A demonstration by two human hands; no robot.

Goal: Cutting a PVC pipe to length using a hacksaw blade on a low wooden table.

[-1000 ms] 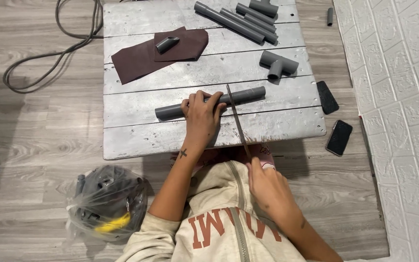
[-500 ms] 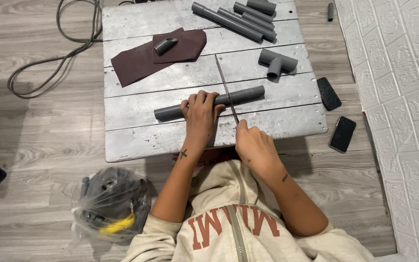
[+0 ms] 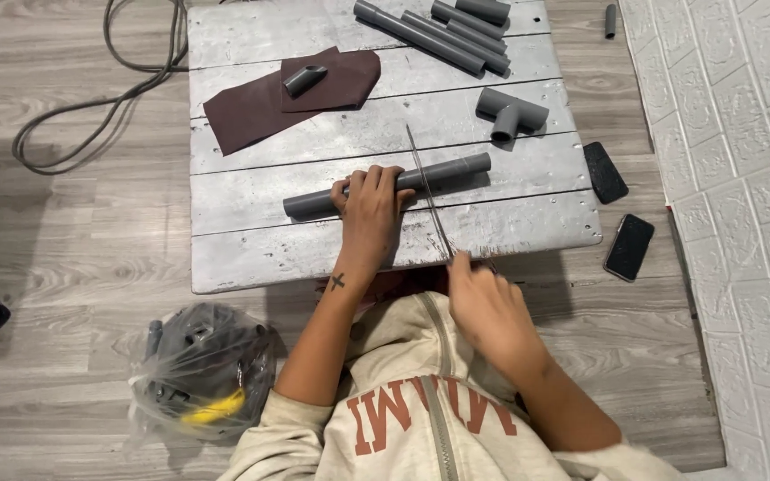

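Silver board (image 3: 251,258) | left hand (image 3: 372,209) pins pipe (image 3: 456,169) | right hand (image 3: 483,298) grips blade (image 3: 425,183)

A low board table (image 3: 251,258) of silver-painted planks, scuffed and streaked, stands on a floor (image 3: 73,232) of grey wood-look boards. Off the table's right edge runs a white wall (image 3: 741,178) of padded brick-pattern panels, and near the foot of it two dark phones (image 3: 628,247) lie on the floor just beside the table's right edge. A grey cable (image 3: 91,107) loops over the floor beyond the table's far-left corner; the light is even and soft.
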